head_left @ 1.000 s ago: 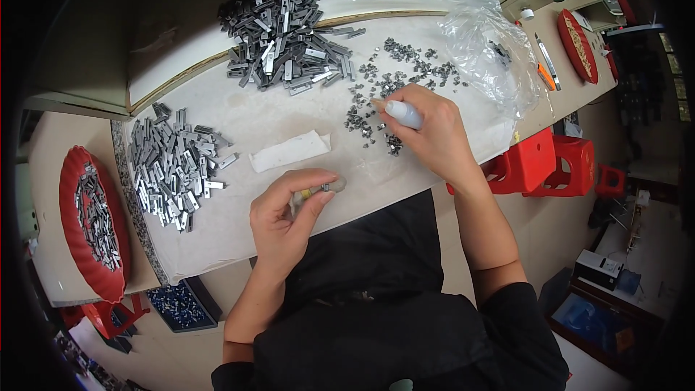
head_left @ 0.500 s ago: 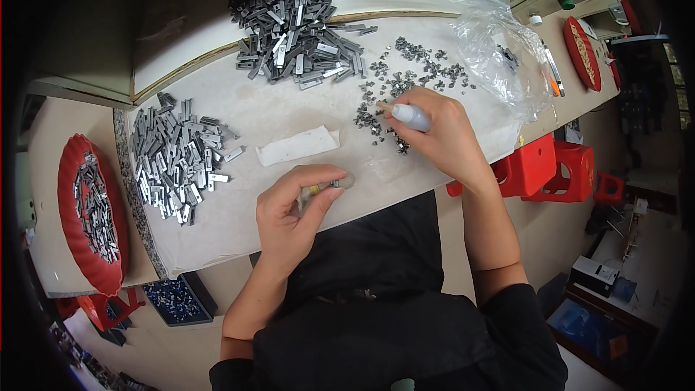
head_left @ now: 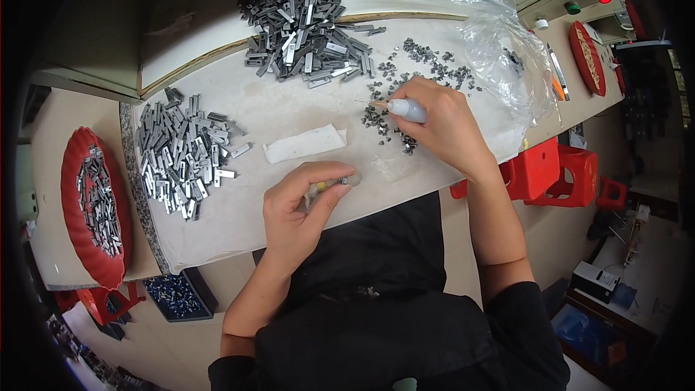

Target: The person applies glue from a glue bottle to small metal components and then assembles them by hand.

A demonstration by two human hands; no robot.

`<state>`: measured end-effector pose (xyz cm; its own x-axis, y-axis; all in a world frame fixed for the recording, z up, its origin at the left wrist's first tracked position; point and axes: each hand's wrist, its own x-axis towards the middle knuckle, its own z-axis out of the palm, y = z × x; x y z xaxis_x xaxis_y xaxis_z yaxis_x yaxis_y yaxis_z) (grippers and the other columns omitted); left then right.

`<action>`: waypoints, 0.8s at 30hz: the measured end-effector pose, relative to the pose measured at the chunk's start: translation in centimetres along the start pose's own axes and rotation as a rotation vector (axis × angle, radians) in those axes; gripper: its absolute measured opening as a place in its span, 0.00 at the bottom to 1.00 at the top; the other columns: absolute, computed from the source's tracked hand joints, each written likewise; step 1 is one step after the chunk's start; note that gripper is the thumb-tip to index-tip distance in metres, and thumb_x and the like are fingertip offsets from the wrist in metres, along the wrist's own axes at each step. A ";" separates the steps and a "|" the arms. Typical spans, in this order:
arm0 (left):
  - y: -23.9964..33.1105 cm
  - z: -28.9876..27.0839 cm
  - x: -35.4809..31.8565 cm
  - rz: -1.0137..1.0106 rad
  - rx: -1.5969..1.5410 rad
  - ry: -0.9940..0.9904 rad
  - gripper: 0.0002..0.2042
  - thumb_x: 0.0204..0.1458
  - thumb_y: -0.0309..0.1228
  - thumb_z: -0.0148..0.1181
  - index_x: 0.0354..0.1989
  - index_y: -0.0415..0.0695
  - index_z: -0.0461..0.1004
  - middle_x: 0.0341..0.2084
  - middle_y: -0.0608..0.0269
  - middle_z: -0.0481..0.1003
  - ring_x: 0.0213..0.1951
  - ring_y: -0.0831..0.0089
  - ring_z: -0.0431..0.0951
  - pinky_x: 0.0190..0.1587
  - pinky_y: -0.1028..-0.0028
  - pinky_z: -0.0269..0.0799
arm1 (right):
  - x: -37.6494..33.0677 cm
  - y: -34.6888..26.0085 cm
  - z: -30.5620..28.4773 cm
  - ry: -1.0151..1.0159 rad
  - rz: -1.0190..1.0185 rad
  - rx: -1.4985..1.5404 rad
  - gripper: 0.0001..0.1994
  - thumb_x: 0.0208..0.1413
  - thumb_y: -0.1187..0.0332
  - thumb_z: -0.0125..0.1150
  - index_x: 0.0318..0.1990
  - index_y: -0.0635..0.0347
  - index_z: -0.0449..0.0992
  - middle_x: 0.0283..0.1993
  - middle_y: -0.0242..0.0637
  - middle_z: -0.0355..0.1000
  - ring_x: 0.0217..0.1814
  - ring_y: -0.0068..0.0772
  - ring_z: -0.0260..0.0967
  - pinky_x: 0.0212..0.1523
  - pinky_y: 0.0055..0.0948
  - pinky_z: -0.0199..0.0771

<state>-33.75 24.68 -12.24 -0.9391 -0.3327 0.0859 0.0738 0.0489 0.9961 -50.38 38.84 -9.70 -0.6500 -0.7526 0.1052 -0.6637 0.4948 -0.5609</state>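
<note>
My right hand [head_left: 455, 130] grips a small translucent squeeze bottle [head_left: 408, 109] with a thin needle tip pointing left. It is above a scatter of small metal pieces [head_left: 434, 69]. Nearer to me, my left hand [head_left: 289, 210] pinches a small metal piece [head_left: 344, 180] between thumb and index finger. Something pale with a yellow band [head_left: 321, 186] shows within that grip; what it is I cannot make out. Just beyond the left hand lies a folded white cloth [head_left: 305, 143]. To its left is a pile of slim metal clips [head_left: 184, 156].
A larger heap of dark metal clips [head_left: 308, 36] rises at the back. Clear plastic bags [head_left: 507, 65] lie at the right. Red scalloped trays, one with clips [head_left: 72, 195] and another [head_left: 577, 51], stand at either side. Red stools [head_left: 539, 170] are below the table's right edge.
My right hand has shifted slightly right with the bottle, whose needle now shows plainly against the table. The left hand keeps its pinch. The whole view has shifted a little.
</note>
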 end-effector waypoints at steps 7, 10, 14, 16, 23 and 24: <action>-0.2 0.3 0.1 0.002 0.027 0.071 0.08 0.41 0.17 0.57 0.32 0.36 0.73 0.30 0.60 0.75 0.34 0.75 0.73 0.38 0.80 0.66 | -0.1 0.0 0.2 0.029 -0.005 0.050 0.08 0.37 0.77 0.60 0.29 0.65 0.71 0.28 0.39 0.69 0.27 0.38 0.67 0.30 0.27 0.66; -0.2 0.6 0.1 0.020 0.079 0.109 0.08 0.41 0.17 0.57 0.32 0.37 0.74 0.30 0.60 0.75 0.33 0.74 0.74 0.37 0.80 0.66 | -0.6 -0.3 0.2 0.032 0.007 0.191 0.07 0.38 0.78 0.59 0.28 0.65 0.71 0.27 0.37 0.69 0.27 0.32 0.68 0.30 0.24 0.65; -0.2 0.7 0.1 0.037 0.137 0.101 0.08 0.42 0.17 0.57 0.33 0.36 0.73 0.30 0.59 0.74 0.35 0.75 0.72 0.39 0.80 0.65 | -1.7 -2.6 0.2 -0.032 -0.021 0.468 0.06 0.37 0.80 0.59 0.27 0.65 0.71 0.25 0.34 0.68 0.27 0.25 0.66 0.29 0.21 0.64; -0.1 0.8 0.3 0.070 0.171 0.140 0.08 0.41 0.18 0.58 0.32 0.37 0.74 0.29 0.59 0.74 0.32 0.73 0.74 0.33 0.80 0.68 | -1.9 -3.4 0.2 -0.058 -0.028 0.479 0.06 0.37 0.80 0.60 0.26 0.64 0.71 0.24 0.34 0.67 0.26 0.26 0.65 0.29 0.20 0.64; -0.3 1.0 0.2 0.097 0.208 0.146 0.08 0.40 0.19 0.59 0.32 0.38 0.74 0.29 0.59 0.74 0.30 0.74 0.74 0.29 0.80 0.68 | -2.1 -4.1 0.9 -0.100 -0.084 0.472 0.06 0.35 0.80 0.60 0.25 0.62 0.71 0.23 0.33 0.67 0.25 0.28 0.65 0.27 0.21 0.63; -0.4 1.0 0.3 0.109 0.209 0.144 0.08 0.40 0.19 0.59 0.32 0.38 0.74 0.29 0.59 0.74 0.30 0.74 0.74 0.29 0.80 0.68 | -2.1 -4.2 0.9 -0.104 -0.077 0.472 0.07 0.35 0.80 0.60 0.25 0.62 0.71 0.23 0.33 0.67 0.25 0.28 0.65 0.27 0.21 0.63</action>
<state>-34.34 25.51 -12.62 -0.8709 -0.4445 0.2095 0.0870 0.2801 0.9560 -45.93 37.98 -8.32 -0.5496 -0.8304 0.0918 -0.4520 0.2032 -0.8686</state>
